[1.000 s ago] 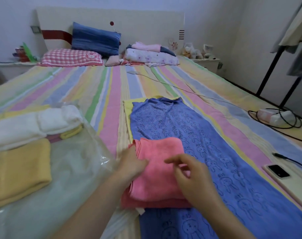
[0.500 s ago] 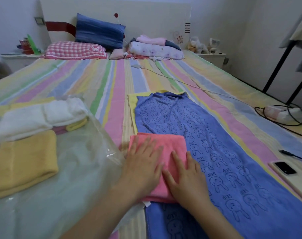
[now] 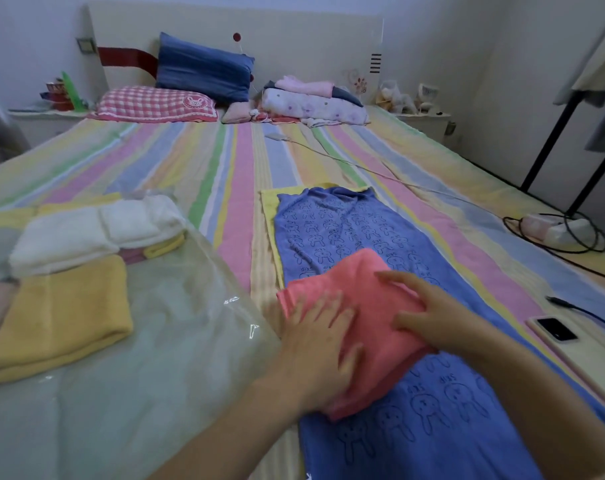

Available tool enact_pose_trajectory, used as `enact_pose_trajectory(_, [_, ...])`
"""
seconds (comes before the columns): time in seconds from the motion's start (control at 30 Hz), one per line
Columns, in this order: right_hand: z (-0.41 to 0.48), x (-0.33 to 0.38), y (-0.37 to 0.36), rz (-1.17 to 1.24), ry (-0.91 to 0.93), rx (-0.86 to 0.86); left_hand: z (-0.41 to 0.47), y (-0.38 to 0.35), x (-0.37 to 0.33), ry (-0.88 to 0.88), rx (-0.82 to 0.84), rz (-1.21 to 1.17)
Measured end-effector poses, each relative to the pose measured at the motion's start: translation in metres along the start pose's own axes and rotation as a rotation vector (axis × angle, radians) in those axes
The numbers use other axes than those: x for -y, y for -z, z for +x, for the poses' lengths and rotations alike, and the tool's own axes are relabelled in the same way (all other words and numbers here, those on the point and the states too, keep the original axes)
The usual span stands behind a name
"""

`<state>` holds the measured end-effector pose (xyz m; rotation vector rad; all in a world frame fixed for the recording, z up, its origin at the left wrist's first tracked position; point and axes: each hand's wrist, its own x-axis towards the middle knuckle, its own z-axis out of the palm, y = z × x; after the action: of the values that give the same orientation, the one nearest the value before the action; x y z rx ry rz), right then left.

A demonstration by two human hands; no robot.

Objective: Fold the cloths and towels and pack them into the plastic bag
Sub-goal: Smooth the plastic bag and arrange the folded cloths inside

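Note:
A folded pink towel [image 3: 360,292] lies askew on a long blue rabbit-print towel [image 3: 332,226], which is spread over a pale yellow cloth [image 3: 268,209]. My left hand [image 3: 320,344] rests on the pink towel's near left part with its fingers spread and straight, blurred by motion. My right hand [image 3: 429,313] lies over the towel's right side, fingers stretched forward and thumb on top. A clear plastic bag [image 3: 190,306] sits to the left, holding a folded yellow towel [image 3: 62,317] and white towels [image 3: 86,230].
A phone [image 3: 555,329] with a cable lies at the right bed edge, and a power strip with coiled black cord [image 3: 557,233] beyond it. Pillows and folded bedding [image 3: 311,102] are at the headboard. A white cable [image 3: 346,161] crosses the striped sheet.
The pink towel has turned askew and its far end has shifted right. My right hand moved from its near part to its right side; my left hand stayed on its left part.

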<state>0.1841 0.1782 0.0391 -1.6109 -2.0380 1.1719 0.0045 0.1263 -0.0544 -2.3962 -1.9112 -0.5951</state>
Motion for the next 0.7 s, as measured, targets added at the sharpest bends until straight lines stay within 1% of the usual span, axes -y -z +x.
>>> enact_pose_trajectory(0.07, [0.002, 0.006, 0.013, -0.404, 0.015, 0.019, -0.002, -0.005, -0.017, -0.059, 0.109, -0.084])
enact_pose_trajectory(0.13, [0.003, 0.012, 0.001, -0.751, 0.018, 0.013, 0.000, -0.020, -0.021, -0.095, 0.184, -0.124])
enact_pose_trajectory(0.17, [0.002, 0.015, -0.011, -0.867, 0.058, -0.032, 0.003, -0.023, -0.019, -0.098, 0.198, -0.193])
enact_pose_trajectory(0.2, [0.000, 0.015, -0.028, -0.952, 0.101, -0.088, 0.005, -0.021, -0.016, -0.084, 0.186, -0.330])
enact_pose_trajectory(0.23, [-0.005, 0.018, -0.044, -1.000, 0.157, -0.163, 0.005, -0.015, -0.012, -0.030, 0.152, -0.497])
enact_pose_trajectory(0.27, [-0.009, 0.016, -0.060, -1.035, 0.219, -0.257, 0.004, -0.005, -0.007, 0.051, 0.095, -0.616])
enact_pose_trajectory(0.3, [-0.015, 0.015, -0.074, -1.061, 0.266, -0.359, 0.000, 0.005, 0.001, 0.142, 0.013, -0.674])
enact_pose_trajectory(0.33, [-0.019, 0.012, -0.087, -1.065, 0.276, -0.415, -0.006, 0.016, 0.009, 0.207, -0.079, -0.674])
enact_pose_trajectory(0.4, [-0.023, 0.000, -0.112, -1.015, 0.262, -0.427, -0.026, 0.035, 0.027, 0.247, -0.222, -0.582])
enact_pose_trajectory(0.47, [-0.021, -0.013, -0.129, -0.932, 0.274, -0.447, -0.053, 0.047, 0.049, 0.208, -0.262, -0.431])
enact_pose_trajectory(0.57, [-0.013, -0.022, -0.142, -0.973, 0.188, -0.454, -0.096, 0.053, 0.075, 0.077, -0.138, -0.189])
enact_pose_trajectory(0.63, [-0.010, -0.018, -0.144, -1.038, 0.143, -0.476, -0.117, 0.054, 0.086, -0.008, -0.050, -0.091])
enact_pose_trajectory(0.67, [-0.009, -0.013, -0.144, -1.080, 0.131, -0.478, -0.124, 0.056, 0.090, -0.016, -0.008, -0.060])
enact_pose_trajectory(0.7, [-0.007, -0.007, -0.146, -1.120, 0.097, -0.444, -0.129, 0.058, 0.093, -0.009, 0.024, -0.044])
